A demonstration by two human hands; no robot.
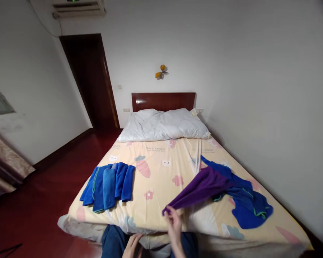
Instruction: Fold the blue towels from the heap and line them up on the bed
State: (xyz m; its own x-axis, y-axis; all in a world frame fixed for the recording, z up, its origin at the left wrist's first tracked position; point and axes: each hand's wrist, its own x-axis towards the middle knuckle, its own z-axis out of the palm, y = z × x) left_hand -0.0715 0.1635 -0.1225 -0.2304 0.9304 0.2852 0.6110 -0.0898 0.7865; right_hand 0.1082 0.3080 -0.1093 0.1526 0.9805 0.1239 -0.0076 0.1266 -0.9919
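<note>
My right hand [173,222] pinches one corner of a purple towel [201,186] near the bed's front edge. The towel stretches from my fingers up to the right, its far end lying over a loose heap of blue towels [249,200], some with green edging. My left hand [134,245] is low by my lap at the bed's edge, fingers extended and holding nothing I can see; part of it is cut off by the frame. To the left, several rolled or folded blue towels [109,188] lie side by side on the patterned bed sheet [156,172].
A white quilt [164,125] lies folded at the head of the bed, before a dark red headboard [164,101]. My knees [114,238] are against the front edge. A wall runs along the right side; a dark door [90,79] and red floor [56,182] are at left.
</note>
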